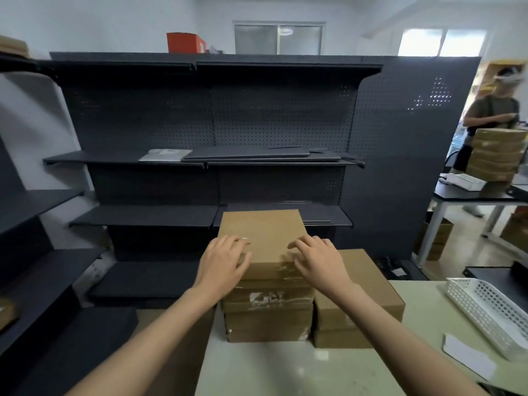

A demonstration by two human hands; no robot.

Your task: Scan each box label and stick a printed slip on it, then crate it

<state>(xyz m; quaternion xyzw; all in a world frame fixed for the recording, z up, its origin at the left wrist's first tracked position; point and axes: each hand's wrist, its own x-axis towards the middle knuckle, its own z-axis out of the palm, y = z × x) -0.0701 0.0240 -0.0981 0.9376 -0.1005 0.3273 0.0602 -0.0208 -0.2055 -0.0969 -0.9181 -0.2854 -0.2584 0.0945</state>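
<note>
A flat brown cardboard box [261, 234] with torn tape on its near edge tops the taller stack of boxes [268, 307] on the pale table [285, 372], and the left hand [224, 260] and right hand [317, 260] rest on it, fingers loosely curved, gripping nothing.
</note>
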